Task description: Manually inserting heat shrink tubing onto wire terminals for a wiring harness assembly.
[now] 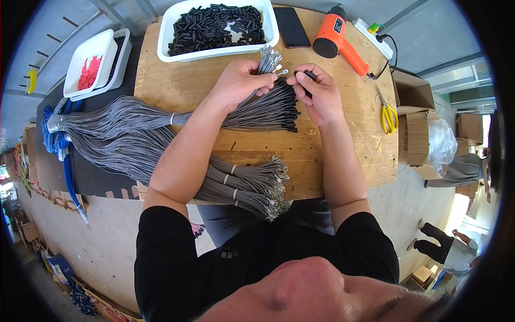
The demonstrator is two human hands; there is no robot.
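My left hand (236, 83) is closed around a bunch of thin grey cables, whose silver metal terminals (270, 60) stick up past the fingers. Close by on its right, my right hand (324, 99) pinches short black tubing (308, 93) between thumb and fingers. One terminal reaches out from the bunch toward the right fingertips. Beneath both hands, grey cables with black sleeved ends (289, 114) lie fanned across the wooden table. Nearer me rest tied cable bundles (230, 180) with bare metal terminals. A white tray (163, 43) at the back holds many black tube pieces.
Along the back lie a dark phone (291, 27), an orange heat gun (343, 45) and a white power strip (373, 38). Yellow-handled scissors (388, 115) sit at the right edge. Stacked white trays (70, 88), with red pieces, stand left. Cardboard boxes (416, 137) and another person (448, 247) are rightward.
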